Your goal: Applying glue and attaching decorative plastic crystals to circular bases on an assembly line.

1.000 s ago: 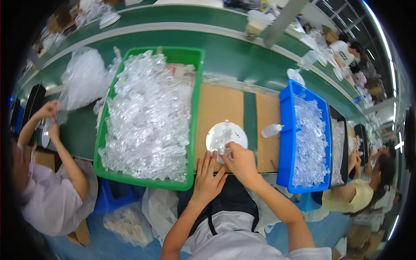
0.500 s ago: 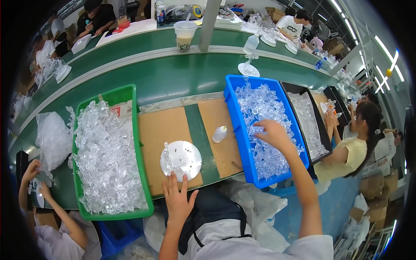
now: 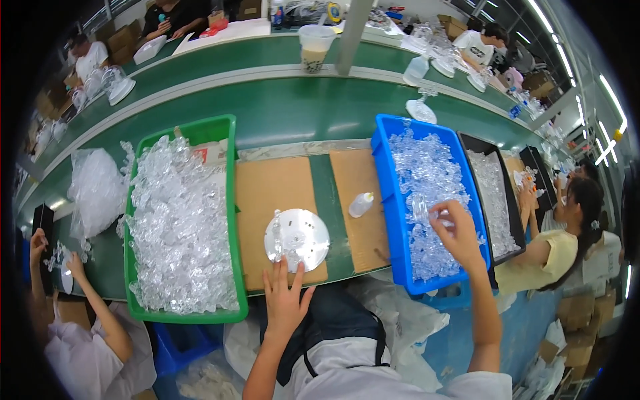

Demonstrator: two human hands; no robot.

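Observation:
My left hand (image 3: pixel 287 303) has its fingers spread, with the fingertips on the near edge of a round white plate (image 3: pixel 310 239). Small dark holes dot the plate. A clear plastic arm-like piece (image 3: pixel 277 230) sits on its left side. Over the blue bin (image 3: pixel 389 200), the thumb and fingers of my right hand (image 3: pixel 459 232) are pinched together at a clear plastic piece (image 3: pixel 419 208), which appears to be in their grip. Many similar clear pieces (image 3: pixel 427 160) fill that bin. Between plate and bin, a small white squeeze bottle (image 3: pixel 361 205) lies tilted.
Left of the plate, a green bin (image 3: pixel 233 200) is heaped with clear parts. A black tray (image 3: pixel 513 240) adjoins the blue bin. Cardboard sheets (image 3: pixel 267 180) cover parts of the green bench. Beyond the rail stands a drink cup (image 3: pixel 315 50). Co-workers sit at both sides.
My right hand has drawn back slightly toward me over the blue bin, its fingers now pinched at a clear piece. My left hand stays at the plate. The whole view has shifted.

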